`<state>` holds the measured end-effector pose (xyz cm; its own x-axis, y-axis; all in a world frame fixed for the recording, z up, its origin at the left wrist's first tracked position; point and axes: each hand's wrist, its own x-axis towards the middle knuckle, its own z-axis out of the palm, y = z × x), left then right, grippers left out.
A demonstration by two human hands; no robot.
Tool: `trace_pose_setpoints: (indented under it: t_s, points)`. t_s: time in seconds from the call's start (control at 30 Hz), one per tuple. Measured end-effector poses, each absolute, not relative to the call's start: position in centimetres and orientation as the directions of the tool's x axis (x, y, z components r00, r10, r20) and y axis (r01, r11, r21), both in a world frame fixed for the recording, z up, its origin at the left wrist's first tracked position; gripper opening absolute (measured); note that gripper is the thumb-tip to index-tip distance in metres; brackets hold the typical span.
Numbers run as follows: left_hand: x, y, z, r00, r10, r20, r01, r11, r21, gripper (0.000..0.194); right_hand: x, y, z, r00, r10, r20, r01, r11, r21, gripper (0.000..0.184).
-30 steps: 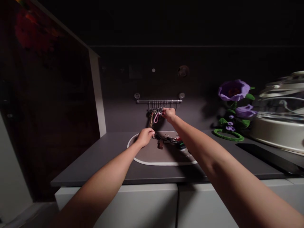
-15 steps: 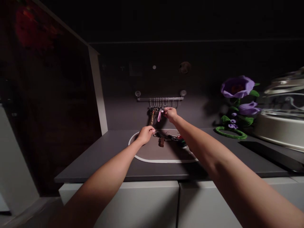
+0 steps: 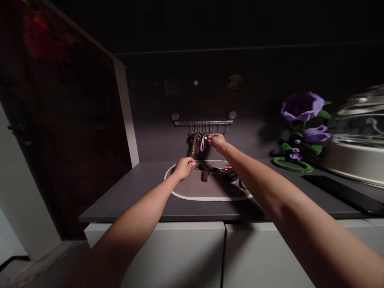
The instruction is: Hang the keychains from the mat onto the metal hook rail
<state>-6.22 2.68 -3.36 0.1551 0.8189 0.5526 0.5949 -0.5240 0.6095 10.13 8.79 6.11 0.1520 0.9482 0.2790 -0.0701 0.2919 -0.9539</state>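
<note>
- Your left hand and right hand were apart; grips unclear.
- Just beside your right, pink strap looked light, soft; seemed best held near its top.

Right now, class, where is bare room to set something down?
Free: counter left of the mat, the strip between mat and counter's front edge, and the mat in front of the brown block. Crowded: the mat's back, with keyrings and left hand; under the bar, around the pink loop and right hand. The right arm hides some counter.
</note>
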Motion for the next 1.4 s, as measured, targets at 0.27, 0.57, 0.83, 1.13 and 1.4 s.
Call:
trace_pose_setpoints:
  t_s: [0.27, 0.57, 0.83, 1.13, 1.4]
  points:
    - [-6.4, 2.3, -3.5, 0.117, 0.829, 0.546, 0.619, -0.491, 0.613, 0.013, 10.3, 6.5, 6.1, 0.11, 0.954, 0.277, -0.07, 0.286, -0.956, 0.015]
    - [-5.9, 2.2, -3.8, 0.027, 0.896, 0.443, 0.606, -0.367, 0.706, 0.011, 10.8, 3.8, 4.9, 0.037, 0.965, 0.26, -0.095, 0.262, -0.96, 0.01]
    - [-6.0, 2.4, -2.7, -0.028, 0.957, 0.29, 0.653, -0.202, 0.73, 0.017, 11.5, 1.9, 1.3, -0.027, 0.937, 0.348, 0.105, 0.349, -0.931, 0.009]
    - [-4.1, 3.7, -2.4, -0.068, 0.962, 0.264, 0.747, -0.127, 0.653, 0.008, 12.4, 2.3, -0.8, -0.211, 0.847, 0.487, 0.681, 0.485, -0.549, 0.024]
    - [-3.9, 4.6, -3.8, -0.119, 0.957, 0.265, 0.757, -0.085, 0.648, 0.007, 12.1, 2.8, -0.6, -0.265, 0.846, 0.462, 0.792, 0.465, -0.397, 0.026]
